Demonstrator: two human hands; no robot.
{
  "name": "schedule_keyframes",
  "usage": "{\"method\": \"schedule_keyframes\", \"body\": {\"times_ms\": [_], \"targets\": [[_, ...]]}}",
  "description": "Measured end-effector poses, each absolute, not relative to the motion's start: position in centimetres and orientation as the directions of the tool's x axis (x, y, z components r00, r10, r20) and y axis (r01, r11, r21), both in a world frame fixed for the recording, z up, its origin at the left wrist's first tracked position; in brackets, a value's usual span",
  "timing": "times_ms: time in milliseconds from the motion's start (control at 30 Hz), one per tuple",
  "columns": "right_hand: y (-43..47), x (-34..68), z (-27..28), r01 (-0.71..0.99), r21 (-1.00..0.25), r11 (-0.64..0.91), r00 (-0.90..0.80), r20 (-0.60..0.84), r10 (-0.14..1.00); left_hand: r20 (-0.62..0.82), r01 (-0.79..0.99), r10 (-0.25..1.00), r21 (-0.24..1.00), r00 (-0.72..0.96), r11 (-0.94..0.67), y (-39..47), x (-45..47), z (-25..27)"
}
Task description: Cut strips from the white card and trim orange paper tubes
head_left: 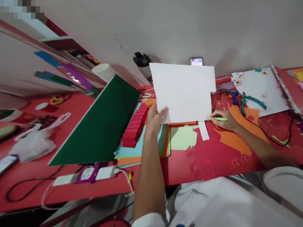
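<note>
White cloth garment (213, 201) lies nearest. Above the red table (177, 170), right-hand fingers (215, 114) grip a slim light-green pen (222, 119) at the lower-right corner of a notched white rectangular board (184, 91); left-hand fingers (163, 111) grasp its lower-left edge.

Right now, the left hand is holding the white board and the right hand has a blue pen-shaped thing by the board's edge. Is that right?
Not quite: the pen-shaped thing is light green, not blue, as the head view shows. The left hand does hold the white board, and the right hand has that thing by the board's edge.
</note>
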State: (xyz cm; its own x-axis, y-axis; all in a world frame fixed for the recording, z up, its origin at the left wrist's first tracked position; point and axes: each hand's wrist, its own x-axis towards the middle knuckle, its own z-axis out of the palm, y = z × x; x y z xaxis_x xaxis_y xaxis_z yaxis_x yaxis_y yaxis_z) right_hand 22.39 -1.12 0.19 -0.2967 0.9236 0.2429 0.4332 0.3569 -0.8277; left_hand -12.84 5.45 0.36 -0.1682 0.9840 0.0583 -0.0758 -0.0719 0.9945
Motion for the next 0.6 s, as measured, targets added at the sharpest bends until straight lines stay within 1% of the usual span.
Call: {"method": "schedule_keyframes", "body": {"times_ms": [267, 467, 600], "targets": [[-1.03, 22.34, 0.09, 0.447, -0.814, 0.371, -0.303, 0.253, 0.919, 0.056, -0.064, 0.984, 0.996, -0.169, -0.067, 5.69, -13.1, -0.05], [-1.04, 22.38, -0.07, 0.454, -0.826, 0.335, -0.296, 0.215, 0.931, 0.074, -0.041, 0.984, 0.996, -0.16, -0.081, 5.77, -13.19, -0.23], [-1.08, 22.31, 0.09, 0.412, -0.85, 0.329, -0.26, 0.236, 0.936, 0.07, -0.04, 0.986, 0.996, -0.15, -0.077, 5.71, -13.16, -0.11]]}}
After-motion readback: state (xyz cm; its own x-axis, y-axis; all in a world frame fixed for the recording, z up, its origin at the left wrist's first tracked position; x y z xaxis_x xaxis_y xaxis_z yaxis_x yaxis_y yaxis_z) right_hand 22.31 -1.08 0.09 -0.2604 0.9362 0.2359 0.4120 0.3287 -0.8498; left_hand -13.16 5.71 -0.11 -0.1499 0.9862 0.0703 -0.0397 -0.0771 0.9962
